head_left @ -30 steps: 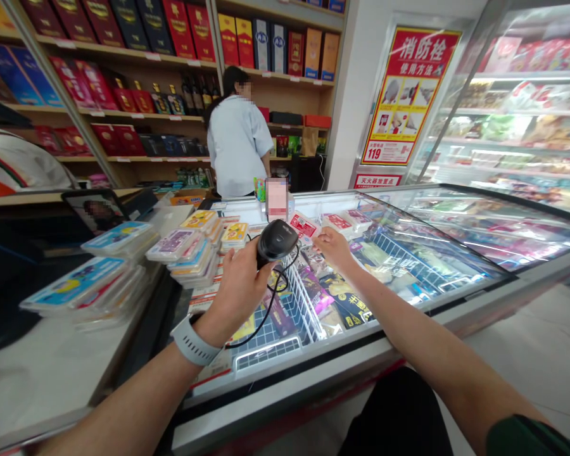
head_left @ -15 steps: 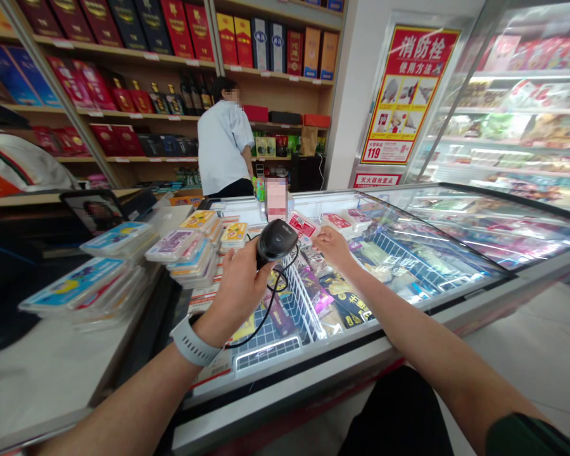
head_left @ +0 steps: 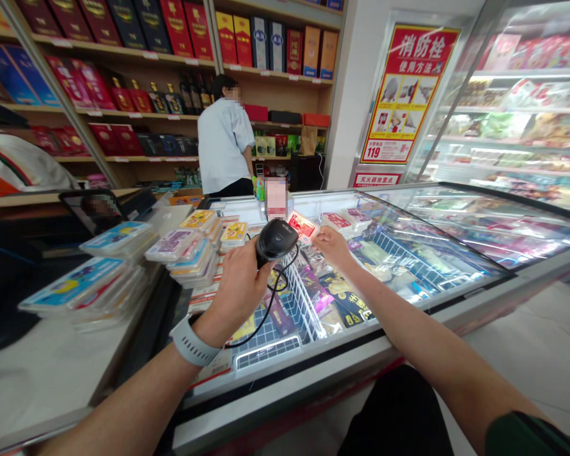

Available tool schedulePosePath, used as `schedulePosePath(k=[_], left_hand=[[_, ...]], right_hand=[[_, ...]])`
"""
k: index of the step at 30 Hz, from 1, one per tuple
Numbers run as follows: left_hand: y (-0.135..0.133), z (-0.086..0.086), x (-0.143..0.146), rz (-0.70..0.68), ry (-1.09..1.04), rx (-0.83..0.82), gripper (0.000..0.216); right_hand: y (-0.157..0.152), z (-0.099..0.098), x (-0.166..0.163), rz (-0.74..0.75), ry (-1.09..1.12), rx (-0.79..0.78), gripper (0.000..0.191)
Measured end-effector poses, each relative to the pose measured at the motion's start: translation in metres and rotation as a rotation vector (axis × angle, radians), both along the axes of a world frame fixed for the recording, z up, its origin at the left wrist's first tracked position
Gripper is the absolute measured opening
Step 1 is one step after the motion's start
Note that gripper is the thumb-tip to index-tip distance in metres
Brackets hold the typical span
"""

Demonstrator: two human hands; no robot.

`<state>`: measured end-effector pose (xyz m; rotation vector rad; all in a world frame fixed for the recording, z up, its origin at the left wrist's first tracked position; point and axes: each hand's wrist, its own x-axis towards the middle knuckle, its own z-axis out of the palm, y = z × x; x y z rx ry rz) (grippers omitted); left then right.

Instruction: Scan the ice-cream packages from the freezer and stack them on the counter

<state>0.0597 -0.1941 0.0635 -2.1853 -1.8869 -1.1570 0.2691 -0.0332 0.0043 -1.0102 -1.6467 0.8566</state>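
My left hand [head_left: 240,282], with a pale watch strap at its wrist, is wrapped round the handle of a black barcode scanner [head_left: 276,239]. The scanner's head points away from me, and its cable [head_left: 266,316] loops down over the freezer glass. Just beyond the head, the fingers of my right hand [head_left: 335,247] pinch the near right edge of a flat clear pack with a red label [head_left: 302,225]. That label glows brightly orange-red. Similar packs with red labels [head_left: 337,221] lie behind my right hand on the glass.
Stacks of flat packs stand on the freezer's left end [head_left: 171,246] and on the counter [head_left: 76,285]. Below the freezer glass are wire baskets [head_left: 308,304] with bagged goods. A person in a light blue shirt [head_left: 224,145] stands beyond, facing shelves of boxes.
The red label in my right hand has lit up brightly in front of the scanner. Both hands have stayed almost in place.
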Motion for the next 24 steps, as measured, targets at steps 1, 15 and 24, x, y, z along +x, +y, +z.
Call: schedulePosePath(k=[1,15,24], left_hand=[[0.0001,-0.0004,-0.0002,0.003,-0.001,-0.002,0.037],[-0.0008,0.0009,0.0024,-0.026,-0.007,-0.009,0.038],[-0.0005,0.0038,0.0027,-0.041,-0.017,-0.011,0.035]], right_hand=[[0.0,0.0001,0.0,0.001,0.0,-0.002,0.02],[-0.0028,0.002,0.0014,0.0,-0.027,0.009,0.022],[-0.0042,0.0092,0.0038,-0.034,0.012,0.026,0.024]])
